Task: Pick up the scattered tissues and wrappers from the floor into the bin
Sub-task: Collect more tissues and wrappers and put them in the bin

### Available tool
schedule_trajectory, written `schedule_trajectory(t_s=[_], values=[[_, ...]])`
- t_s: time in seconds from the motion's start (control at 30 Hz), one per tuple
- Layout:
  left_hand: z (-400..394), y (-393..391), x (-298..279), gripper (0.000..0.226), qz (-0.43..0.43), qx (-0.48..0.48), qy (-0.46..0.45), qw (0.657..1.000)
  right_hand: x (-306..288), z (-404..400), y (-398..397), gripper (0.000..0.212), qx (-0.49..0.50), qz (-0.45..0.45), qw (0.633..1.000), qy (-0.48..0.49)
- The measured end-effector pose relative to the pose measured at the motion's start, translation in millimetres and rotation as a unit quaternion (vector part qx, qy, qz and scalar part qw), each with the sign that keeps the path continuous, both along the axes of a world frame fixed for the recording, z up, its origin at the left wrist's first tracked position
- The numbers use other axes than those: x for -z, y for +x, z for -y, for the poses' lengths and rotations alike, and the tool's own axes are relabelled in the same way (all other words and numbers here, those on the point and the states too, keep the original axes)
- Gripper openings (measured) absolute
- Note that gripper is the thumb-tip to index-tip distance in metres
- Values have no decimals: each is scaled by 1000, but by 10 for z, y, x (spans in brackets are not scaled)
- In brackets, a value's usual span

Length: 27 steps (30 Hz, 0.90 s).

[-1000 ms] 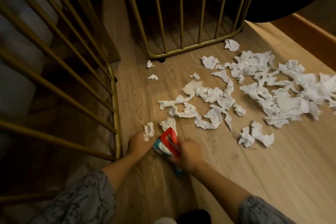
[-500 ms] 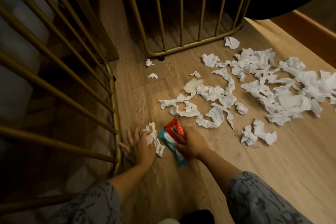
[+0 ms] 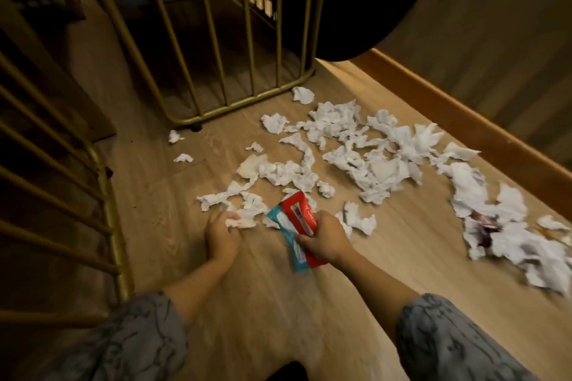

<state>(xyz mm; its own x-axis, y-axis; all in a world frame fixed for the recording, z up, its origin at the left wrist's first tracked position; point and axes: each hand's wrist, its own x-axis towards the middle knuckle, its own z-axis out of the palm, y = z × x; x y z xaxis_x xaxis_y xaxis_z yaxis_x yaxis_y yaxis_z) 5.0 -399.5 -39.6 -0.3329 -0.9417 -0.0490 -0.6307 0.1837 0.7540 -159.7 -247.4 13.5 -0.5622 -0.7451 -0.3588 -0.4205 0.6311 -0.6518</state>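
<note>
**Tissue and wrappers gripped low over the floor**

While many torn tissues [image 3: 365, 158] lie spread on the wooden floor [image 3: 263, 303] ahead and to the right, one crumpled tissue [image 3: 241, 221] is gripped in the curled fingers of the left hand [image 3: 221, 235]. A red wrapper [image 3: 301, 221] and a blue wrapper [image 3: 288, 237] (stacked together) are held by the closed right hand [image 3: 325, 240]. Their long axis runs from the near right towards the far left, between both hands.

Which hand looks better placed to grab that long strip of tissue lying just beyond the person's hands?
The left hand, probably. It already grips a tissue wad right beside the tissue strip, with room for more. The right hand is full, holding the red wrapper and blue wrapper.
</note>
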Motion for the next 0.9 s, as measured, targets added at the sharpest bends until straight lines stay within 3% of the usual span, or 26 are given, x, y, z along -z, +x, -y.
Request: schedule_trajectory(t_s=[0.17,0.3,0.47,0.57,0.63,0.7,0.77,0.9], values=[[31,-930,-776,9,-84,62,70,992,-669,-373,-459,57,35,-24,997,-59],[-417,-1606,-1426,44,-160,142,65,975,-1290,-801,-797,55,82,-41,993,-76],[-1139,-2220,-1902,23,-180,263,10,948,-1858,-1476,-1178,42,185,-61,977,-89],[-1605,-2482,-2082,41,-217,309,51,925,-2059,-1978,-1248,32,244,-59,958,-136],[-1909,-2658,-2132,46,-208,361,60,907,-2127,-2346,-1265,29,299,-51,936,-176],[-2235,-2812,-2200,32,-178,436,55,881,-2155,-2749,-1281,26,371,-21,903,-214],[-2568,-2932,-2281,15,-156,500,48,851,-2164,-3161,-1301,28,441,-2,862,-249],[-3276,-3091,-2486,5,-135,556,32,820,-2204,-4043,-1290,27,570,-30,765,-297]])
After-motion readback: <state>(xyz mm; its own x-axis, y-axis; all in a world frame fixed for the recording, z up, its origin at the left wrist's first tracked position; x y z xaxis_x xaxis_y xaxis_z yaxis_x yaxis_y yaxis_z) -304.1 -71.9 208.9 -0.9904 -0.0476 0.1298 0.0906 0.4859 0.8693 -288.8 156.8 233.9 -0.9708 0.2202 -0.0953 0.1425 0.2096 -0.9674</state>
